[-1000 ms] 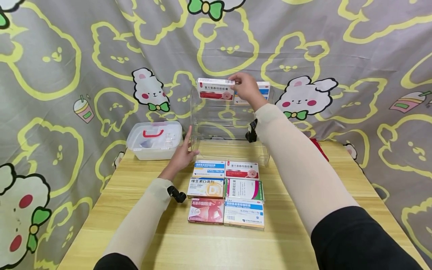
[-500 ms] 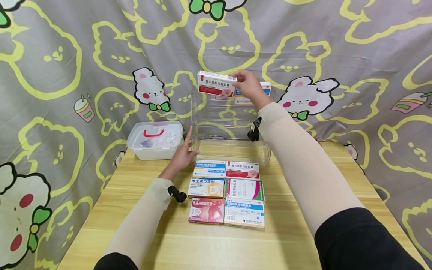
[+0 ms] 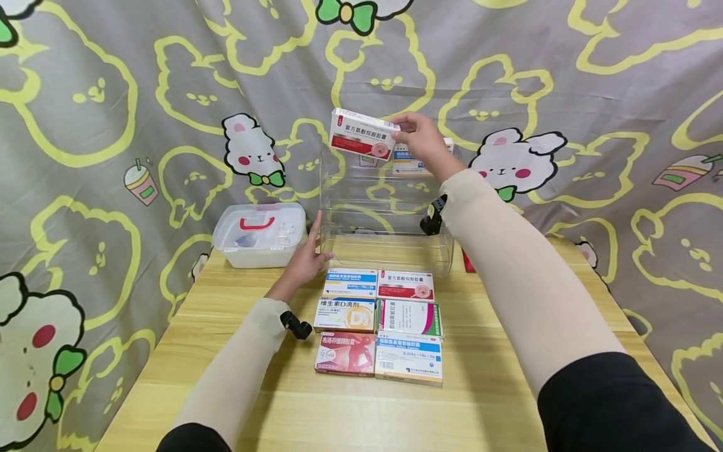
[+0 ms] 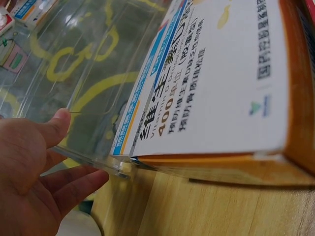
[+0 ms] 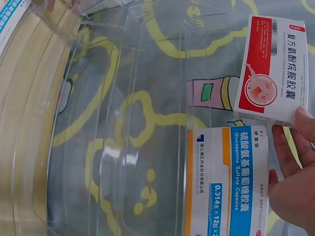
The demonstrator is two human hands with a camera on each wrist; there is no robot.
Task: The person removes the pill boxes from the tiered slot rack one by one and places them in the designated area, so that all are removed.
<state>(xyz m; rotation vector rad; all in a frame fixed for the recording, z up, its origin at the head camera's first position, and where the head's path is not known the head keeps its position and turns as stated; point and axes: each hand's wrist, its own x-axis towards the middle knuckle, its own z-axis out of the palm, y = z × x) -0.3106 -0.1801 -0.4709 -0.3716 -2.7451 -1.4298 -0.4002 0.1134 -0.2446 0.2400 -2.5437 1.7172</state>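
My right hand (image 3: 420, 139) pinches the right end of a red-and-white medicine box (image 3: 364, 135), which hangs slightly tilted above the top tier of a clear tiered rack (image 3: 390, 242). Beside it on that tier stands a blue-and-white medicine box (image 3: 408, 161), partly behind the right hand; the right wrist view shows both the held box (image 5: 270, 69) and the blue-and-white one (image 5: 224, 182). My left hand (image 3: 305, 258) rests at the rack's lower left side with its fingers extended. In the left wrist view, the left hand (image 4: 44, 172) touches the clear plastic edge.
Medicine boxes lie in two columns before the rack, among them a vitamin D box (image 3: 344, 314), a dark red box (image 3: 344, 353) and a green-and-purple box (image 3: 409, 317). A lidded clear container (image 3: 260, 235) with a red handle stands left. A patterned curtain (image 3: 192, 75) hangs behind.
My right hand has lifted the red-and-white medicine box up from the rack's top tier, and the box has tilted a little. The left hand has stayed at the rack's side.
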